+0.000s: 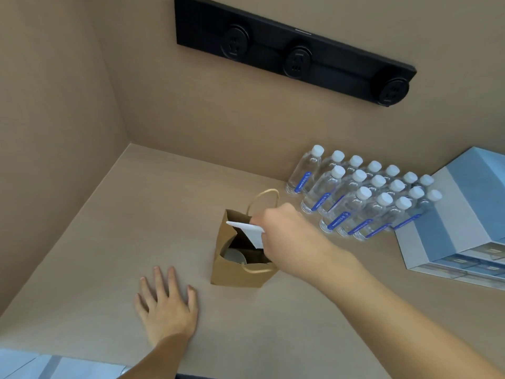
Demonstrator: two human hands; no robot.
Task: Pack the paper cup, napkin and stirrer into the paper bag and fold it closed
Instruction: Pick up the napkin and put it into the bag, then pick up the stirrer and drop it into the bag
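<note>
Left hand point(166, 305) is laid flat, empty, near paper bag point(240, 266); napkin point(252, 233) is pinched by right hand point(284, 236) over bag mouth, best lowered beside paper cup point(233, 255).

Beige tabletop point(114, 242), corner w/ walls at back and left.

I see a brown paper bag point(235, 277) standing upright approx. centre, mouth open, handles up. My left hand point(166, 307) lies flat on the top, palm down, fingers spread, just left of the bag, not touching it. Back right: clear water bottles point(363, 198) w/ white caps, standing in tight rows by the wall. Right edge: light blue drawer unit point(459, 214), just beside the bottles. Near edge, bottom left: pale blue item, partly cut off, can't tell what.
</note>
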